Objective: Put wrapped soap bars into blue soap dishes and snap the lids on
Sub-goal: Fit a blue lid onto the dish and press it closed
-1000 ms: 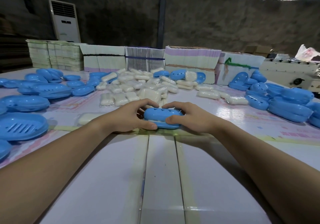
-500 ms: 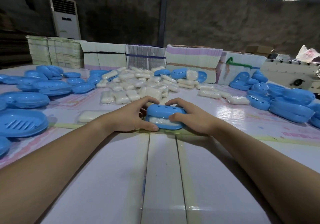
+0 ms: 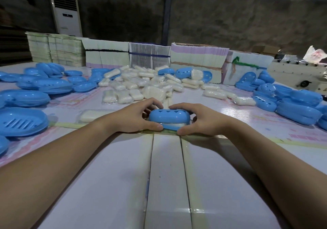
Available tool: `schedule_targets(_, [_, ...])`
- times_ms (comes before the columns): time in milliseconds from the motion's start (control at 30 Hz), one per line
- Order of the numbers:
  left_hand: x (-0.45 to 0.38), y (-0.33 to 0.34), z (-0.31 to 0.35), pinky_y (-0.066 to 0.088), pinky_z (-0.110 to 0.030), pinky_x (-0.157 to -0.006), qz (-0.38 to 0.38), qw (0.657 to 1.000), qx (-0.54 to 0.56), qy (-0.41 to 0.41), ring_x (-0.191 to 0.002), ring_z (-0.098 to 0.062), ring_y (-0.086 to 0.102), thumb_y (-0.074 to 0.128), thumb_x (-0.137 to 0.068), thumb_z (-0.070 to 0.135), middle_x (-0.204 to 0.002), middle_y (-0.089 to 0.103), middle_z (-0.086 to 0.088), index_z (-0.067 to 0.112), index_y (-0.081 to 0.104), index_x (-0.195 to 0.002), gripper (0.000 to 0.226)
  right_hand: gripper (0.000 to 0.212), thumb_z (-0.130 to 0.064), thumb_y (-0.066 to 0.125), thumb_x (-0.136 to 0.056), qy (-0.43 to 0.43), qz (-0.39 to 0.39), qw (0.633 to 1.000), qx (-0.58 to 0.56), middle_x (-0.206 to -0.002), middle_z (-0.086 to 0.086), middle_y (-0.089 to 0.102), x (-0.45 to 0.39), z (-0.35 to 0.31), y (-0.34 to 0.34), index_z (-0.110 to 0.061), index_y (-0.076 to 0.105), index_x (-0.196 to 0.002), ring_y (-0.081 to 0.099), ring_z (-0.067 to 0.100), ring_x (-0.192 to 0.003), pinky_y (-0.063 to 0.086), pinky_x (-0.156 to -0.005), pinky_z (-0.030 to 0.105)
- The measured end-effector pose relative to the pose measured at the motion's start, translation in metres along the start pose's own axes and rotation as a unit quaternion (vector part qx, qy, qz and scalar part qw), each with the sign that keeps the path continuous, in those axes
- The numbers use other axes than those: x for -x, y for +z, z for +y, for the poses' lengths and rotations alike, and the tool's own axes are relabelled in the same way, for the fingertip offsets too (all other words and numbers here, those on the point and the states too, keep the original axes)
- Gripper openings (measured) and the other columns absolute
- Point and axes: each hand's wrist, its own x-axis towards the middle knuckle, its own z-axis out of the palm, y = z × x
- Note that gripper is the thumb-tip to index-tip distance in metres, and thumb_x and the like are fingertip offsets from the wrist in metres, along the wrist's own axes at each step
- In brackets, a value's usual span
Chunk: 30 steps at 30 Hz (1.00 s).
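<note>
Since a second ago, the blue lid (image 3: 169, 116) has risen at its near edge: it was flat and closed on the dish base (image 3: 170, 127), and now a white band of wrapped soap (image 3: 172, 123) shows in the gap between lid and base. Both hands remain at its ends. Left hand (image 3: 134, 118) curls round the left end, thumb along the front low edge; right hand (image 3: 202, 121) curls round the right end, thumb at the base corner. So the lid is not snapped on yet, and it probably needs pressing down again.

Beyond the hands lies a heap of wrapped soap bars (image 3: 150, 85) on the counter (image 3: 166, 175). One loose bar (image 3: 92, 115) lies just left of the left hand. An open slotted dish (image 3: 21, 121) sits further left, with more blue dishes (image 3: 299, 105) piled to the right. Stacks of flat cartons (image 3: 198, 59) line the far side. Nothing blocks the hands.
</note>
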Motion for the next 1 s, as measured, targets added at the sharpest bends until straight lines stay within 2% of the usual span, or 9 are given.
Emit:
schedule_targets(133, [0.002,-0.001,0.003,0.048,-0.011,-0.082,-0.017,0.999,0.033,-0.004,-0.102,0.001,0.061,0.072,-0.087,0.046,-0.120,0.060,0.016,0.054,0.050,-0.120,0.040,0.066,-0.032,0.080,-0.081,-0.001,0.029,1.000,-0.010,-0.116,-0.035,0.047,-0.001,0.003,0.000,-0.042,0.044,-0.136,0.047,-0.020,-0.103,0.040,-0.076,-0.002])
schedule_targets(233, [0.002,0.000,0.005,0.050,-0.016,-0.085,-0.004,0.999,0.033,0.008,-0.104,0.000,0.060,0.071,-0.082,0.050,-0.119,0.062,0.012,0.054,0.053,-0.118,0.041,0.067,-0.033,0.080,-0.080,0.006,0.030,0.999,-0.024,-0.116,-0.038,0.044,-0.001,0.002,0.002,-0.048,0.040,-0.132,0.049,-0.013,-0.107,0.041,-0.077,0.000])
schedule_targets(400, [0.002,0.002,0.007,0.051,-0.012,-0.082,0.019,0.999,0.037,0.018,-0.101,0.003,0.057,0.072,-0.076,0.052,-0.115,0.060,0.013,0.057,0.056,-0.111,0.039,0.059,-0.040,0.077,-0.083,0.000,0.043,0.999,-0.032,-0.121,-0.027,0.052,-0.002,0.002,0.002,-0.051,0.042,-0.130,0.055,0.003,-0.110,0.043,-0.084,0.014])
schedule_targets(467, [0.002,0.002,0.008,0.051,-0.014,-0.083,0.023,0.999,0.033,0.021,-0.101,0.002,0.057,0.072,-0.075,0.052,-0.115,0.059,0.015,0.056,0.057,-0.112,0.040,0.059,-0.039,0.078,-0.082,-0.001,0.044,0.998,-0.037,-0.121,-0.026,0.052,-0.002,0.002,0.002,-0.051,0.043,-0.129,0.055,0.001,-0.108,0.045,-0.081,0.013])
schedule_targets(567, [0.004,0.003,0.009,0.051,-0.014,-0.082,0.024,0.999,0.030,0.029,-0.100,0.000,0.056,0.073,-0.077,0.048,-0.115,0.058,0.017,0.051,0.057,-0.118,0.043,0.064,-0.040,0.079,-0.078,-0.012,0.034,0.999,-0.021,-0.118,-0.032,0.048,-0.001,-0.001,0.001,-0.051,0.041,-0.129,0.050,-0.012,-0.104,0.044,-0.075,0.005])
schedule_targets(667, [0.004,0.003,0.009,0.050,-0.015,-0.082,0.021,0.999,0.018,0.035,-0.101,-0.002,0.057,0.073,-0.080,0.048,-0.117,0.058,0.016,0.048,0.057,-0.122,0.045,0.065,-0.042,0.078,-0.078,-0.013,0.030,0.999,0.001,-0.117,-0.032,0.049,-0.001,-0.001,0.000,-0.050,0.042,-0.131,0.051,-0.007,-0.105,0.041,-0.076,0.008])
schedule_targets(867, [0.006,0.004,0.009,0.051,-0.018,-0.085,0.023,0.999,0.013,0.044,-0.105,-0.005,0.058,0.065,-0.072,0.067,-0.121,0.058,0.014,0.049,0.057,-0.122,0.054,0.066,-0.047,0.072,-0.081,-0.018,0.035,0.998,0.045,-0.120,-0.025,0.051,0.000,0.000,-0.002,-0.044,0.043,-0.139,0.051,-0.008,-0.105,0.039,-0.075,0.009])
schedule_targets(1000, [0.005,0.003,0.011,0.052,-0.023,-0.088,0.020,0.999,-0.004,0.041,-0.107,-0.004,0.057,0.066,-0.072,0.066,-0.122,0.058,0.015,0.051,0.056,-0.121,0.052,0.059,-0.049,0.072,-0.084,-0.007,0.015,0.999,0.044,-0.123,-0.021,0.051,0.001,-0.001,-0.002,-0.051,0.038,-0.132,0.051,-0.006,-0.103,0.037,-0.075,0.011])
